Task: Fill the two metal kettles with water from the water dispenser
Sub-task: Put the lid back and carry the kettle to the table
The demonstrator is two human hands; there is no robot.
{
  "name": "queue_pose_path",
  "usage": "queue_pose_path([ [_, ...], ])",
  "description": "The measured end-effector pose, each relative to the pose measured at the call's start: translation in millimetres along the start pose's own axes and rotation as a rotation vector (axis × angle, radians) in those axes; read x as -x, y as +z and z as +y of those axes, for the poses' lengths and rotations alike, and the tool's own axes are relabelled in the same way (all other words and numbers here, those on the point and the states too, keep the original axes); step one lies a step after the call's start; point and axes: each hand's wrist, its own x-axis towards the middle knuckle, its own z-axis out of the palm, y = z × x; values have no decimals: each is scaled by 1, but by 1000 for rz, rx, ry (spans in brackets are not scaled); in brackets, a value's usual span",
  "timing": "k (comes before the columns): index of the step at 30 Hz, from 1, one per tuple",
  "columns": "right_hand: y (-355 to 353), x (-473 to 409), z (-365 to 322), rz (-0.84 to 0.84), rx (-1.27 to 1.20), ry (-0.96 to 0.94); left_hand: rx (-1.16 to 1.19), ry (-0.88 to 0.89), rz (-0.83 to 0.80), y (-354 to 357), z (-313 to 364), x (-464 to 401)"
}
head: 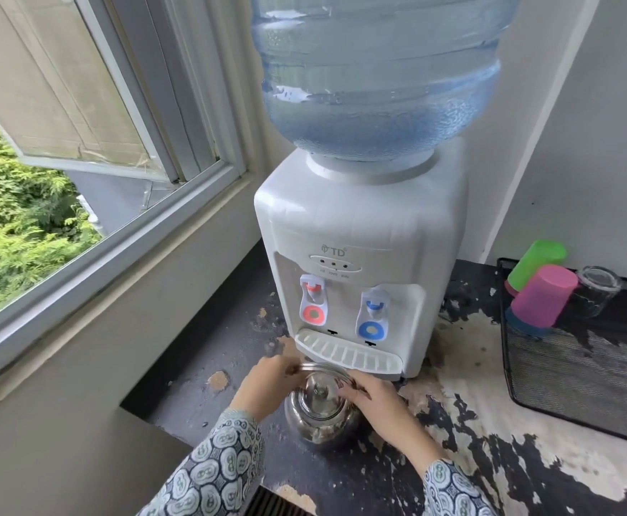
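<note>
A shiny metal kettle (321, 418) stands on the worn black counter just in front of the white water dispenser (360, 232). Its lid with a small knob (319, 385) sits on top. My left hand (271, 381) grips the kettle's rim or handle on the left side. My right hand (375, 400) holds the lid's right edge with curled fingers. The dispenser carries a large blue water bottle (379, 68), a red tap (313, 301) on the left and a blue tap (373, 314) on the right, above a white drip tray (349, 353). Only one kettle is in view.
A black mesh tray (580, 378) at the right holds a green cup (537, 262), a pink cup (542, 296) and an upturned glass (598, 288). An open window (92, 117) is on the left above a sill. The counter's paint is peeling.
</note>
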Motion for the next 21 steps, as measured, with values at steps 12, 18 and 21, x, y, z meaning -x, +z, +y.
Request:
queue_pose_path([
  [12,-25,93,-39,114,137,-43,-61,221,266,14,30,100],
  [18,-46,184,-58,203,198,-99,-89,361,341,20,72,169],
  [21,-58,238,-63,262,198,-109,-96,425,344,27,98,208],
])
